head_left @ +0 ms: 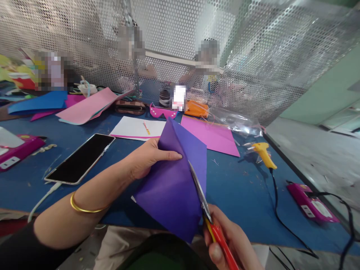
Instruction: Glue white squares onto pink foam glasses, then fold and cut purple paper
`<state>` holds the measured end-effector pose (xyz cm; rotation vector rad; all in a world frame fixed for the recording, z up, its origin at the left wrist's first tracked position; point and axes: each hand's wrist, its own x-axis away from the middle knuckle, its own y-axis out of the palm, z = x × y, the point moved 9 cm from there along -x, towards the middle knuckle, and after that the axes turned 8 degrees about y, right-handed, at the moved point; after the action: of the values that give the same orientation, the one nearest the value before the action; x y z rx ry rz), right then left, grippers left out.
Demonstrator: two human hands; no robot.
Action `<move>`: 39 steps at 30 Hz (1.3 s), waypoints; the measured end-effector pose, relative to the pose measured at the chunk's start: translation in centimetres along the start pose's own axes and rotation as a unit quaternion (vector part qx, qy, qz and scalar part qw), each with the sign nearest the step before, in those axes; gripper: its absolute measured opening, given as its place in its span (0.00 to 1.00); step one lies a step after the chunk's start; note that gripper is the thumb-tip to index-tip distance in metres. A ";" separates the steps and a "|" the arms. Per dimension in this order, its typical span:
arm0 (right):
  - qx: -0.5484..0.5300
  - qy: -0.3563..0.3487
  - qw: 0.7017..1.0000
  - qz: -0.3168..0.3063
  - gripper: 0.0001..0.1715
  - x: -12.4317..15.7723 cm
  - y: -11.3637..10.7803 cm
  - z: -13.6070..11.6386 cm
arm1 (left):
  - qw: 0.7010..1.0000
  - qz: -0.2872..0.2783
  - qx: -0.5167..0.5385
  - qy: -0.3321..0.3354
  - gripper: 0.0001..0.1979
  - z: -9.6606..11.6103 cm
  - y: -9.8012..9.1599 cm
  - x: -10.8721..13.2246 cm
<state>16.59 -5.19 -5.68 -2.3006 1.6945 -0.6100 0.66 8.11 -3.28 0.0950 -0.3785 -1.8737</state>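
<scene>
A sheet of purple paper [168,195] is held up over the front of the table, bent along a ridge. My left hand [152,155] grips its left side, with the thumb lying on the near face and the other fingers hidden behind. My right hand [227,236] is closed around the red and yellow handles of a pair of scissors [201,191]. The blades lie along the paper's ridge, their tips just below my left thumb. Whether the blades are parted is hard to tell.
On the blue table [239,195] lie a smartphone [81,157] on a cable, a yellow glue gun [264,154], magenta power strips [311,204], a pink sheet [210,135], a white sheet [132,126] and pink glasses [163,111]. A perforated metal screen [174,30] stands behind; people are beyond it.
</scene>
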 end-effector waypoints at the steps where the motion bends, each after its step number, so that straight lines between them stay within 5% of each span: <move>1: -0.002 0.000 1.000 0.000 0.42 0.1 0.0 0.0 | 1.000 0.003 -0.003 0.005 0.13 0.1 0.0 0.0; 18: -0.033 0.030 0.999 0.003 0.45 0.6 -0.8 1.4 | 0.998 0.017 -0.055 0.034 0.14 0.1 -0.4 -0.2; 24: -0.094 0.065 0.992 -0.046 0.41 0.4 -0.9 0.2 | 0.996 0.013 -0.074 0.050 0.15 0.5 -0.1 -0.1; 34: -0.071 0.046 0.994 -0.075 0.41 0.6 -0.9 0.3 | 0.998 0.015 -0.050 0.019 0.17 -0.2 -0.7 -0.3; 39: -0.035 0.023 0.998 -0.040 0.39 0.2 -1.3 -0.3 | 0.999 0.009 -0.047 0.010 0.18 -0.5 -0.2 -0.3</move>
<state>17.67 -4.96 -4.86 -2.4308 1.6761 -0.6344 0.70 8.33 -3.84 0.0460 -0.2754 -1.8689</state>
